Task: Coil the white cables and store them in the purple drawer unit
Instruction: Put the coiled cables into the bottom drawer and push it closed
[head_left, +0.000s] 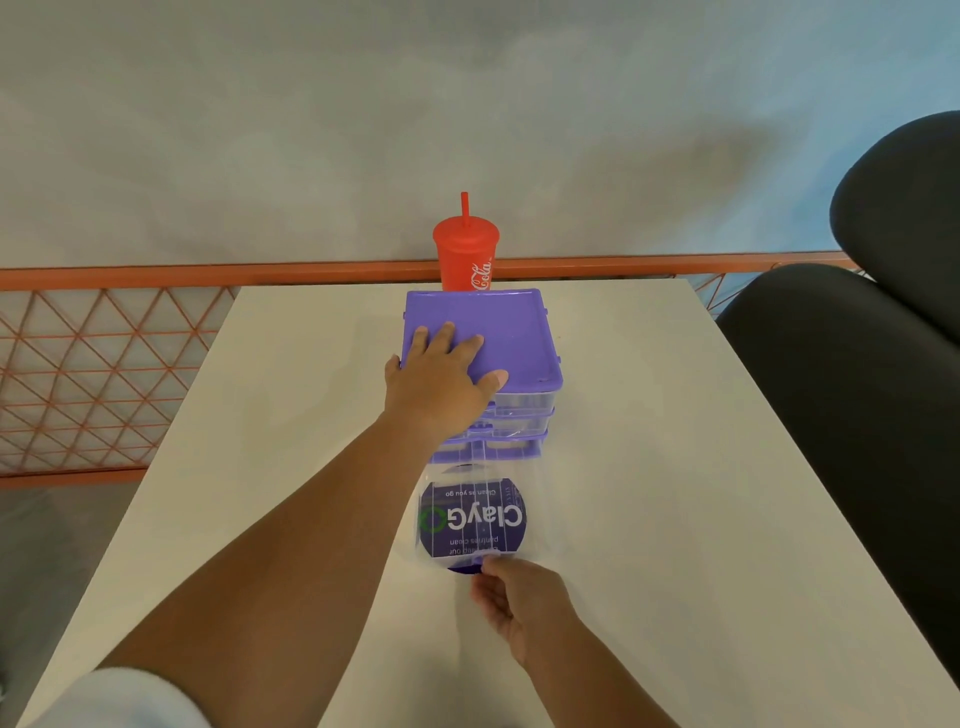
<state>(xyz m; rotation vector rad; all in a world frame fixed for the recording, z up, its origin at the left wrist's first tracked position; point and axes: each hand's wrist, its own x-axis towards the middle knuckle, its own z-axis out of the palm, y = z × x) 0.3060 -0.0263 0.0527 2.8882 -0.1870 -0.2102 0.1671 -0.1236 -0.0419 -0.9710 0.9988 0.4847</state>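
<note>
Left fingers (447, 338) flat on purple drawer unit (514, 338), right fingers (491, 565) pinching drawer (535, 499)

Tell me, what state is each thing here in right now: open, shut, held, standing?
purple drawer unit: upright, its upper two drawers shut.
bottom drawer: pulled far out, no cable seen in it.
left hand: fingers flat, pressing on the unit's top.
right hand: pinches the bottom drawer's front handle.
red cup: upright behind the unit, lid on, straw in.
white cables: none in view.
</note>
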